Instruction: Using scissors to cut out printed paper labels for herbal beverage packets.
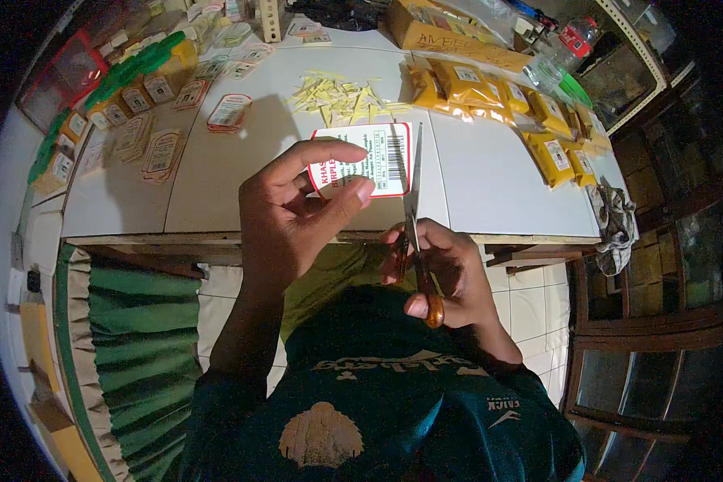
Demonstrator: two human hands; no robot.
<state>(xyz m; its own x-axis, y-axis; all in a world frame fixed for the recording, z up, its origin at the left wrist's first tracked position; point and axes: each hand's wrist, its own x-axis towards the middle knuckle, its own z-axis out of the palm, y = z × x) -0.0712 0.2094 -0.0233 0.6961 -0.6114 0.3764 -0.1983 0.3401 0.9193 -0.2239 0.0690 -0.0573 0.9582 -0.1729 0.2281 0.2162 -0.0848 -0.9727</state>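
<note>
Between thumb and fingers, my left hand [297, 205] pinches a white printed label [360, 161] with a red border and rounded corners. My right hand [446, 269] has its thumb and fingers in the brown handles of a pair of scissors [414, 213]. The blades point up and away from me, right beside the label's right edge; whether they touch it I cannot tell. Past the label, a heap of thin yellowish paper strips [337, 98] lies on the white tiled table [490, 181]. A small stack of similar labels [230, 112] rests left of the strips.
More label stacks [162, 154] lie on the left, near green-lidded jars [136, 92]. Yellow filled pouches [550, 157] spread along the right, below a cardboard box [458, 40]. A plastic bottle [566, 52] stands far right. A crumpled cloth [614, 229] hangs at the table's right edge.
</note>
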